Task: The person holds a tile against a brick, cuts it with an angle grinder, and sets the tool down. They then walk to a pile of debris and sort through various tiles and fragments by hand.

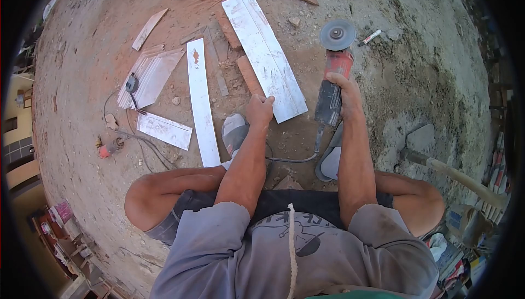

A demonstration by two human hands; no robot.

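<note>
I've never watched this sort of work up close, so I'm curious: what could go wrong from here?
The grinder's disc looks uncovered, so if the right hand slipped, it might cut the bare left hand at the edge of the wide white tile. That tile seems propped on brick pieces and could rock. The cord runs between the feet and might snag.

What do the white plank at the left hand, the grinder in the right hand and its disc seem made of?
White plank: probably glazed ceramic tile; its face looks smooth and bright under dusty smears.
Grinder: likely a hard plastic housing, red and dark, dusty-looking.
Disc: flat, round and grey; metal or bonded abrasive, the look leaves it open.
</note>
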